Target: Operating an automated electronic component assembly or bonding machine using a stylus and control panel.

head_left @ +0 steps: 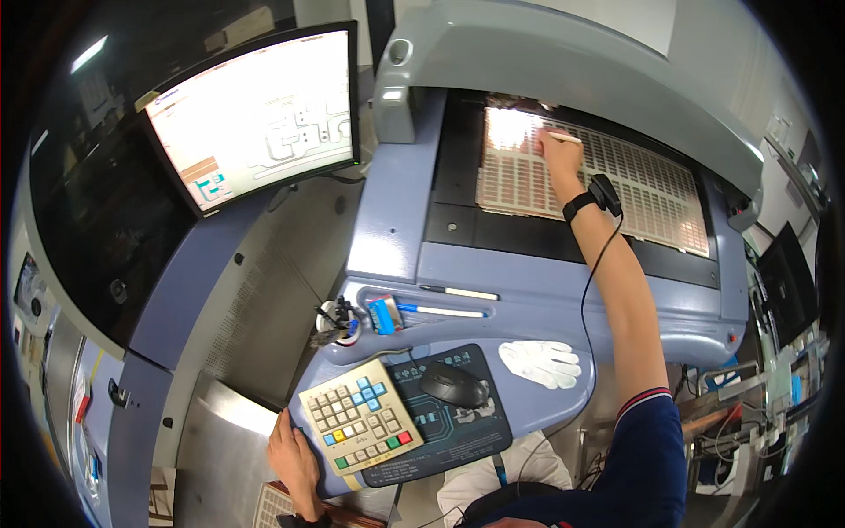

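My right hand (563,160) reaches out over a copper-coloured circuit board panel (651,201) with rows of small rectangular patterns. Pinched between its fingers is a slim white pen (563,137), held low above the left part of the panel; whether its tip touches cannot be made out. A black strap with a small black device (604,194) and a cable is on that wrist. My left hand (292,459) lies at the left edge of the blue-grey shelf, fingers extended, holding nothing. Right beside it sits a beige keypad (356,418) with coloured keys.
A black mouse (454,385) rests on a dark mouse pad (475,431). White gloves (540,363) lie to its right. Two pens (440,311), a blue-and-red box (384,315) and a holder cup (338,322) stand behind. A lit monitor (264,114) is at left; a grey machine bridge (563,62) spans the back.
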`<state>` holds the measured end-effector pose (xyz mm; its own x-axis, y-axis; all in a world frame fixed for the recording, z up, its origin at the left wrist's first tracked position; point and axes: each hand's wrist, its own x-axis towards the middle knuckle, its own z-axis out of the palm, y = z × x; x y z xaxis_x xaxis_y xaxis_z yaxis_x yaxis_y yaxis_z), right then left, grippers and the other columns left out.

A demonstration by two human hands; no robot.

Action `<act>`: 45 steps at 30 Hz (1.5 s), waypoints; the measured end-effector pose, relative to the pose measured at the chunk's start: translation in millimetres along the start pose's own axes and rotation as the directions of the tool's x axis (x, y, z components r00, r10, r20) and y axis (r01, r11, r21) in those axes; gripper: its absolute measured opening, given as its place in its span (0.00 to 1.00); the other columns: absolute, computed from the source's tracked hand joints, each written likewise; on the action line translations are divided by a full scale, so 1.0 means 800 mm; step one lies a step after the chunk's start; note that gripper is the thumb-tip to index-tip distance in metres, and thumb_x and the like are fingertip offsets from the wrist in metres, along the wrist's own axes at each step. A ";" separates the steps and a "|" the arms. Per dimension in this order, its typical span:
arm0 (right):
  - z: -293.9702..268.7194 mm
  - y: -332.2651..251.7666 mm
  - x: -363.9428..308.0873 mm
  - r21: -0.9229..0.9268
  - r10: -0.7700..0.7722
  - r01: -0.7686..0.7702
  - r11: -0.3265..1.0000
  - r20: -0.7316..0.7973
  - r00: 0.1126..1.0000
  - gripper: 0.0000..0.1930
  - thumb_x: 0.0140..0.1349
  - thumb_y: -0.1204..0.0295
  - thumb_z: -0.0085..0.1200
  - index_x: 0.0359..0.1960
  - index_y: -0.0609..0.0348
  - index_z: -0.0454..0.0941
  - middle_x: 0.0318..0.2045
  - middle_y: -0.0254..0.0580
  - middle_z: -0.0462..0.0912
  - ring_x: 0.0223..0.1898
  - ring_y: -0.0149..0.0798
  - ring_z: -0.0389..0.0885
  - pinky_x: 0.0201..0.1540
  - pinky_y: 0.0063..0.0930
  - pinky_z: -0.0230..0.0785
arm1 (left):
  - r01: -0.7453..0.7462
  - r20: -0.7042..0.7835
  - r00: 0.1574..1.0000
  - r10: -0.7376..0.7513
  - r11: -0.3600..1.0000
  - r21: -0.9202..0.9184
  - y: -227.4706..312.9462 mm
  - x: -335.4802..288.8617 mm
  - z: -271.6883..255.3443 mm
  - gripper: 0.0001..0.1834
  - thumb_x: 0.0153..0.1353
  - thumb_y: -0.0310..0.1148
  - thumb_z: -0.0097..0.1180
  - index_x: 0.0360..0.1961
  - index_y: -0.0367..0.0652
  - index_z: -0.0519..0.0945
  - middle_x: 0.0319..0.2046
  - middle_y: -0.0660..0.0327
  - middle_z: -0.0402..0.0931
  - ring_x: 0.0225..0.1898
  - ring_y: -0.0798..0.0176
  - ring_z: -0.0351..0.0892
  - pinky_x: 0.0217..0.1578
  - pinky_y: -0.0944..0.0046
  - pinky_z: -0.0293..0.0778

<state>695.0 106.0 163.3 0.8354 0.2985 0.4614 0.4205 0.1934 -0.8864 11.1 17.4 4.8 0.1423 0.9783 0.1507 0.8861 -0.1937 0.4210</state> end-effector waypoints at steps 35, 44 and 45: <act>0.082 0.052 0.053 -0.547 -0.421 0.285 0.787 -0.138 0.896 0.16 0.57 0.65 0.48 0.31 0.67 0.80 0.31 0.71 0.82 0.38 0.73 0.82 0.43 0.56 0.76 | 0.043 0.012 0.999 -0.043 0.999 0.001 0.007 -0.004 -0.017 0.23 0.72 0.32 0.45 0.66 0.40 0.74 0.63 0.49 0.75 0.64 0.46 0.72 0.66 0.48 0.62; 0.073 0.089 0.093 -0.402 -0.390 0.318 0.859 -0.111 0.914 0.15 0.54 0.64 0.54 0.31 0.67 0.81 0.33 0.69 0.83 0.38 0.71 0.83 0.43 0.51 0.76 | 0.035 0.007 0.999 -0.035 0.999 -0.004 0.008 -0.003 -0.017 0.23 0.72 0.32 0.46 0.66 0.40 0.74 0.63 0.49 0.75 0.64 0.46 0.72 0.66 0.48 0.63; 0.081 0.082 0.076 -0.474 -0.400 0.305 0.826 -0.114 0.909 0.15 0.53 0.64 0.55 0.31 0.67 0.82 0.33 0.69 0.84 0.39 0.70 0.83 0.44 0.51 0.76 | 0.036 -0.001 0.999 -0.036 0.999 0.007 0.006 -0.005 -0.017 0.23 0.72 0.32 0.46 0.66 0.40 0.74 0.63 0.49 0.75 0.63 0.46 0.72 0.66 0.48 0.63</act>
<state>750.8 197.1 135.7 0.6315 0.0877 0.7704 0.7696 -0.1918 -0.6091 8.6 11.9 18.7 0.1102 0.9845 0.1363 0.8937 -0.1582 0.4198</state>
